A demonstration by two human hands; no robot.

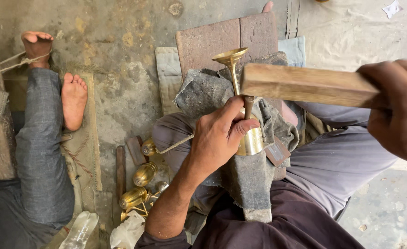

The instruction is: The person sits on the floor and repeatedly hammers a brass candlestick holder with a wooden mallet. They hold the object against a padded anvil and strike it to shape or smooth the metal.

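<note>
My left hand (pixel 219 133) grips a brass piece (pixel 249 138) with a bell-shaped body, a thin stem and a small flared cup (pixel 230 56) at its top. It rests on a grey rag (pixel 203 94) draped over my lap. My right hand (pixel 397 108) holds a flat wooden block (pixel 305 85) raised level, its left end just above the stem. Both hands are closed around what they hold.
Several brass bulbs (pixel 141 182) lie on the ground by my left forearm. Another person's leg and bare feet (pixel 73 99) rest at the left on a mat. A brown board (pixel 217 39) and folded cloth lie ahead on the concrete floor.
</note>
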